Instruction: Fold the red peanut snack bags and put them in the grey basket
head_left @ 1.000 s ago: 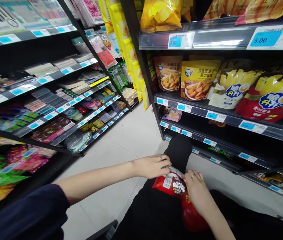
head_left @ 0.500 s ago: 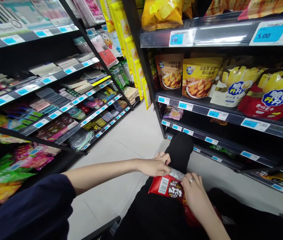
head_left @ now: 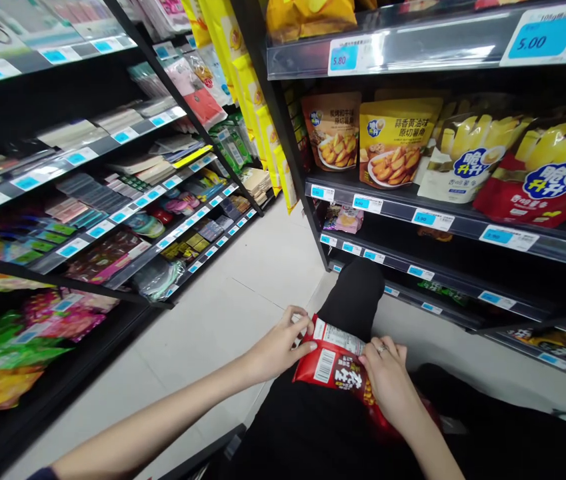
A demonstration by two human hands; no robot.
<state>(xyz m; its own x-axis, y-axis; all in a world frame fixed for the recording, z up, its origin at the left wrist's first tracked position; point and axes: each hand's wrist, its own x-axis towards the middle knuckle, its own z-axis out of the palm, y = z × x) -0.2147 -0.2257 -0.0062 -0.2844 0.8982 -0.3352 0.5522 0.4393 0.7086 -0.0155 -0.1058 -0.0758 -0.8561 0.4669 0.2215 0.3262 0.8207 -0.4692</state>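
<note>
A red snack bag (head_left: 335, 363) with white lettering, a barcode and a pale printed panel lies across my dark-trousered lap. At its left edge, my left hand (head_left: 287, 340) has curled fingers and a thumb on the packaging. My right hand (head_left: 390, 373), with a ring on one finger, is closed on the other side of the bag and covers part of it. Below my right wrist, the lower part of the red packaging is dim and partly hidden.
On the right, a shelf rack (head_left: 393, 207) holds yellow, brown, white and red snack pouches (head_left: 397, 143). Yellow packets (head_left: 257, 100) hang at its end. To the left stands another rack (head_left: 83, 157) of stationery and small packaged goods. Pale floor tiles (head_left: 243, 267) run between them.
My left hand has shifted left from the top of the bag to its left edge, and its fingers have spread somewhat. More of the pale panel shows. My right hand stays on the bag.
</note>
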